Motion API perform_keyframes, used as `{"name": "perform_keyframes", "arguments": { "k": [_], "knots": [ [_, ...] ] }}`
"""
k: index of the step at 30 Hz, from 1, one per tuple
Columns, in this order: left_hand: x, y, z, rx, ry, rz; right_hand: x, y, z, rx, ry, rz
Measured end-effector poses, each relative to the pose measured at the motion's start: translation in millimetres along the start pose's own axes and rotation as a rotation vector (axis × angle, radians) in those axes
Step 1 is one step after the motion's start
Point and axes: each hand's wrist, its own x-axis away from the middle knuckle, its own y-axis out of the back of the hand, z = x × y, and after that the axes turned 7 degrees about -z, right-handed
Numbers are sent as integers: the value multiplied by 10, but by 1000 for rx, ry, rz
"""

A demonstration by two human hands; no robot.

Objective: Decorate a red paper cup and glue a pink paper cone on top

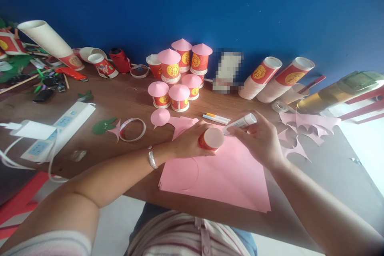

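My left hand is wrapped around a small red paper cup, fingers curled on its side, white bottom facing up toward the camera. The cup is held just above the pink paper sheet on the wooden table. My right hand grips a white glue stick, fingers pinched narrow round the barrel, its tip right at the cup's rim; can't tell if it touches. Silver bracelet on my left wrist.

Behind the hands: a cluster of finished cups with pink cone lids, each red with a gold round emblem; the character inside it is too blurred to read. One loose pink cone lies near a tape ring. Two markers sit just beyond the cup. Two cup stacks lie on their sides at right, same gold emblem, unreadable. Pink offcuts beside them. White power strip at left, no legible marking.
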Motion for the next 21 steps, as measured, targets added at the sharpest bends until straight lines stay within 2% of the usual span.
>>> {"name": "perform_keyframes", "arguments": {
  "k": [3, 7, 15, 21],
  "knots": [
    [-2, -16, -14, -45, 1, -23, 165, 66, -109, 20, 56, -15],
    [4, -42, -18, -89, -18, -88, 303, 51, -184, 86, 184, -56],
    [6, -40, -18, -76, -36, -95, 355, -93, -224, 166, 343, -116],
    [-5, -51, 12, -100, -43, -98, 360, -76, -245, 231, 436, -128]
  ]
}}
